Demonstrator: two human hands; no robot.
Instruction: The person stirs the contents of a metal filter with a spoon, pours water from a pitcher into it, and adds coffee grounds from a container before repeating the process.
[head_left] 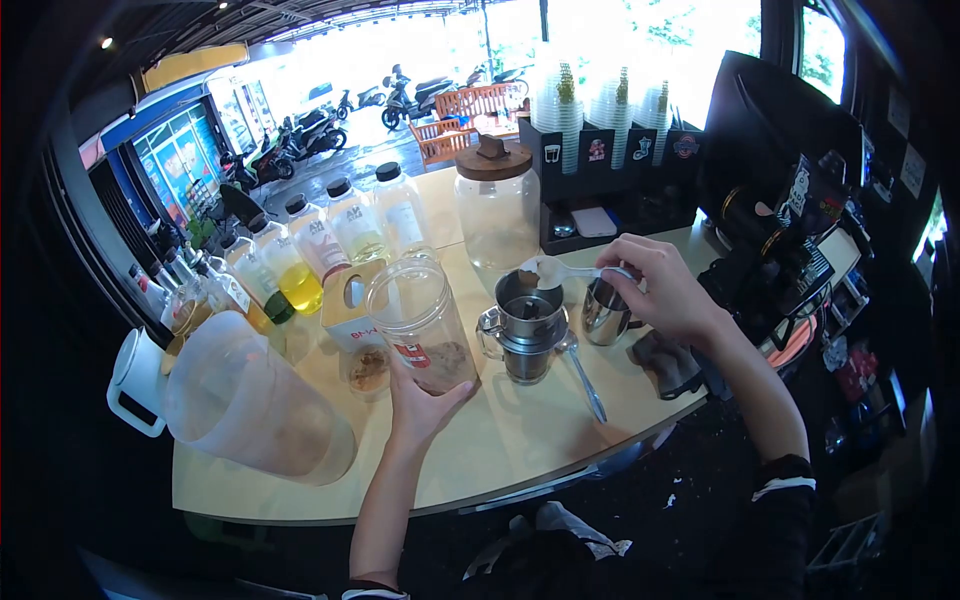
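Observation:
My left hand (428, 405) is wrapped round the lower part of a clear open jar (425, 320) with a red label and some brown contents at its bottom. A white spoon (565, 270) is pinched in my right hand (655, 285), its bowl tilted over a metal drip filter (530, 310). Brown powder shows beside the spoon's bowl, at the filter's mouth. The filter sits on a glass cup (525, 365) with a handle on its left. Right of the filter stands a metal pitcher (605, 315), partly behind my right hand. A metal spoon (585, 380) lies on the table beside the cup.
A large plastic pitcher (260, 400) leans at the left of the table (450, 490). Several bottles (350, 220) line the back left. A wooden-lidded jar (497, 215) and a black cup holder (620, 180) stand behind. A dark cloth (665, 365) lies at the right.

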